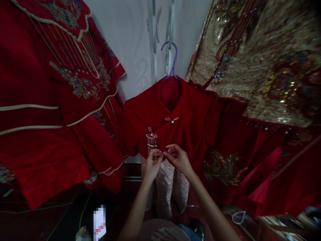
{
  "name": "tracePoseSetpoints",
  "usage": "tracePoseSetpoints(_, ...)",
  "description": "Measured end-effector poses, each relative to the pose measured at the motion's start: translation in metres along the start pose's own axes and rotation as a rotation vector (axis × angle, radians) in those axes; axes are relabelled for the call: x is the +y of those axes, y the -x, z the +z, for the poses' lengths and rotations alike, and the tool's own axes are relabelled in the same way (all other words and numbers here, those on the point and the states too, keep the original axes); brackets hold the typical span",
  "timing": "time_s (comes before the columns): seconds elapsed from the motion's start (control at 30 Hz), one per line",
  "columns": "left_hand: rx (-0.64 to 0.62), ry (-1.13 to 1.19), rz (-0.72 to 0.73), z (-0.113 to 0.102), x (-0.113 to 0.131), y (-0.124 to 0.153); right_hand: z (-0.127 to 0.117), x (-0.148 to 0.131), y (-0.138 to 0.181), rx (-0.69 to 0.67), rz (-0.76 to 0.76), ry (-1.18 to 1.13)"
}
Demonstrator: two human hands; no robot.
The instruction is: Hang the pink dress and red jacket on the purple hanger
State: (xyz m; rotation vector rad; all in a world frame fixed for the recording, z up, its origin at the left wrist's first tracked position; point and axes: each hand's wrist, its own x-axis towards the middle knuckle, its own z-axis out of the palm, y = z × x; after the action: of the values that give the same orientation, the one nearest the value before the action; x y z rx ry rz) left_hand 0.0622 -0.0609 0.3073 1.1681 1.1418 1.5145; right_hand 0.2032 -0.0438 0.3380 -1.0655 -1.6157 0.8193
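Note:
A small red jacket [190,124] hangs on a purple hanger [173,60] in front of me. It has a pearl clasp [171,119] below the collar and a beaded tassel ornament [151,140] on its left front. My left hand [152,164] and my right hand [178,157] meet at the jacket's lower front edge. Both pinch a small fastening there between fingertips; the piece itself is too small to name. A pale sequined skirt [165,187] hangs below the jacket, behind my hands.
A large red embroidered robe [50,110] hangs at the left. A gold sequined garment [263,60] hangs at the upper right, with more red embroidered cloth [250,167] below it. A white wall [135,43] is behind. Dark floor clutter lies below.

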Motion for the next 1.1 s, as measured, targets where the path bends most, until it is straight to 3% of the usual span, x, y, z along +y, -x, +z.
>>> tracePoseSetpoints(0.37,0.023,0.021,0.074,0.005,-0.007,-0.004,0.010,-0.001,0.003,0.096,-0.032,0.017)
tracePoseSetpoints(0.6,0.035,-0.022,0.082,0.002,-0.012,-0.006,0.011,-0.002,0.002,0.096,-0.045,0.050)
tracePoseSetpoints(0.73,0.102,-0.079,0.125,0.003,-0.010,-0.003,0.008,-0.003,0.002,0.079,-0.017,0.042)
tracePoseSetpoints(0.9,0.039,0.011,0.082,0.006,-0.010,0.000,0.003,-0.004,0.003,0.056,-0.024,0.043)
tracePoseSetpoints(1.1,0.073,0.056,0.064,0.007,-0.008,-0.003,0.008,-0.002,0.001,0.062,-0.019,0.035)
